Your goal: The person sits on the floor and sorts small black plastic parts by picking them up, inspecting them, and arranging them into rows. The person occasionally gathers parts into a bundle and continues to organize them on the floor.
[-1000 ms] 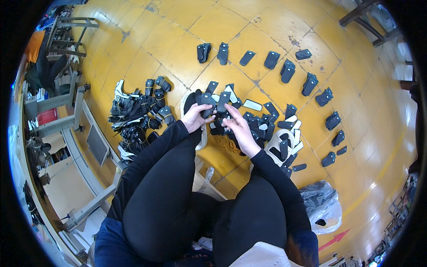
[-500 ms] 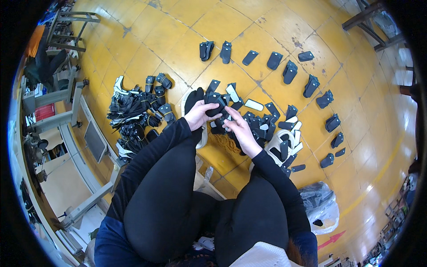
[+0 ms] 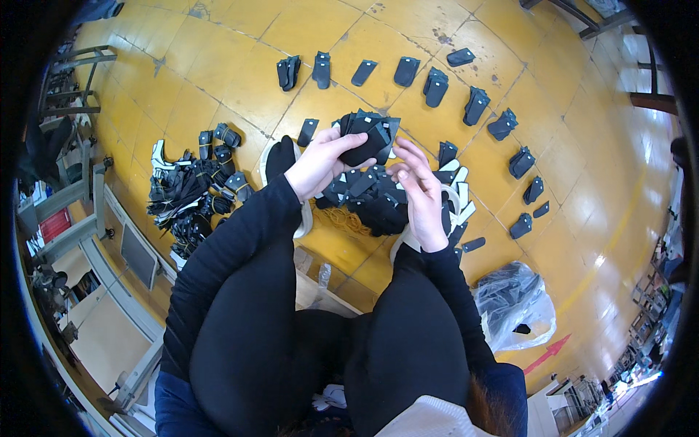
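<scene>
1. My left hand [image 3: 320,164] holds a stack of flat pieces [image 3: 375,135]; my right hand [image 3: 424,200] is just right of it.
2. Below, on the floor [image 3: 218,58] between my shoes [image 3: 303,222]: a loose heap [image 3: 371,191]; nearer me, apparently, elastic bands [image 3: 341,218].
3. Left of my shoes: bundles [image 3: 182,193].
4. Ahead, curving round rightward: small piles [image 3: 435,87].
5. To my right: a bag [image 3: 513,306].

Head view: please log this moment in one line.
left hand: holds fanned black rounded pieces; right hand: open beside them; tiled floor: small stacks in an arc
</scene>
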`<state>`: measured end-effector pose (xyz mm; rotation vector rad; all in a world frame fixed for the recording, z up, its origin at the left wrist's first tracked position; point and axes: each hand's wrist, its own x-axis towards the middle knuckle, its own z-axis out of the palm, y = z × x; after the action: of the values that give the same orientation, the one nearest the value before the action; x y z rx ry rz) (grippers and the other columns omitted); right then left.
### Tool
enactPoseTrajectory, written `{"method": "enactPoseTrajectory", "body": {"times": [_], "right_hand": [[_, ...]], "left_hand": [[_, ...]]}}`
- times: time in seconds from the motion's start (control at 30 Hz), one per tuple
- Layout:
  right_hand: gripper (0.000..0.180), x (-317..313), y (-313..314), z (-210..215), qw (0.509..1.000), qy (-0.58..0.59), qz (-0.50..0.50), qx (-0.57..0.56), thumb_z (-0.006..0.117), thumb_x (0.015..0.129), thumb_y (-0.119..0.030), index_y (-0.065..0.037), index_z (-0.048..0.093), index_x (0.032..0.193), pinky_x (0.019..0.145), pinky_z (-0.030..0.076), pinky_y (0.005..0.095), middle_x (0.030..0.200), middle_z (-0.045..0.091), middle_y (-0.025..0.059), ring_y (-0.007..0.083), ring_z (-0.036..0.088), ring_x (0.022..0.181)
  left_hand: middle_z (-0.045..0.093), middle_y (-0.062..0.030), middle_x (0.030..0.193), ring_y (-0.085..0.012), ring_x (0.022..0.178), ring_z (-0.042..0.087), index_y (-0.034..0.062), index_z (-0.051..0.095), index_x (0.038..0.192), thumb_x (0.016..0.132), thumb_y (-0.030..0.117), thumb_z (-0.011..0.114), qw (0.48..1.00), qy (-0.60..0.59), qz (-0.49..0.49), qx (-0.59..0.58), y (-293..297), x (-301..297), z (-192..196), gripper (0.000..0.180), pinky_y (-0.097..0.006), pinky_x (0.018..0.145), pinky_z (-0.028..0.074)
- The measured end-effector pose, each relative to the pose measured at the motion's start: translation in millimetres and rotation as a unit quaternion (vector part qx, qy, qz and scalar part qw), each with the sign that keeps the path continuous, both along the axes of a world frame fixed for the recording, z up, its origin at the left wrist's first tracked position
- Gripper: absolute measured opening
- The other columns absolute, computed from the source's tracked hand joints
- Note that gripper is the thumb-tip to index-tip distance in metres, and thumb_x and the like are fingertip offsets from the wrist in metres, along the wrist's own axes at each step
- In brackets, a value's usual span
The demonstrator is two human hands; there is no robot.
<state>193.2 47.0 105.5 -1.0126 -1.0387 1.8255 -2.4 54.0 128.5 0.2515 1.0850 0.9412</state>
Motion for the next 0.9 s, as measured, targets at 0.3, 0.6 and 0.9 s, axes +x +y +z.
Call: {"method": "enactPoseTrajectory", "body": {"times": [0.3,0.6,0.9], "right_hand": [[0.034,0,0,2,0.988,-0.094,0.022,0.119,0.056,0.086,-0.005,-0.003,0.06,0.119,0.078,0.044,0.0229,0.135,0.047,0.0073,0.0098,0.054,0.087],[0.026,1,-2,-3,0.925,-0.238,0.033,0.295,0.059,0.083,-0.004,-0.001,0.062,0.109,0.089,0.046,0.0345,0.117,0.059,0.0126,0.0276,0.059,0.105],[0.026,7,-23,-21,0.929,-0.208,0.104,0.289,0.058,0.084,-0.008,0.001,0.061,0.108,0.083,0.048,0.0354,0.113,0.058,0.0129,0.0295,0.059,0.1]], "left_hand": [[0.062,-0.0077,0.109,-0.0139,0.096,0.062,-0.0008,0.055,0.116,0.092,0.014,0.057,0.997,-0.003,-0.076,-0.017,-10,-2,-10,0.029,-0.028,0.084,0.053],[0.062,-0.0014,0.106,-0.0113,0.096,0.06,0.0072,0.057,0.114,0.093,0.015,0.054,0.988,0.034,-0.122,-0.083,-21,8,-19,0.023,-0.028,0.079,0.051],[0.063,0.0004,0.098,-0.0076,0.087,0.061,0.008,0.058,0.11,0.093,0.015,0.053,0.974,0.062,-0.196,-0.1,-41,0,-43,0.02,-0.022,0.072,0.05]]}}
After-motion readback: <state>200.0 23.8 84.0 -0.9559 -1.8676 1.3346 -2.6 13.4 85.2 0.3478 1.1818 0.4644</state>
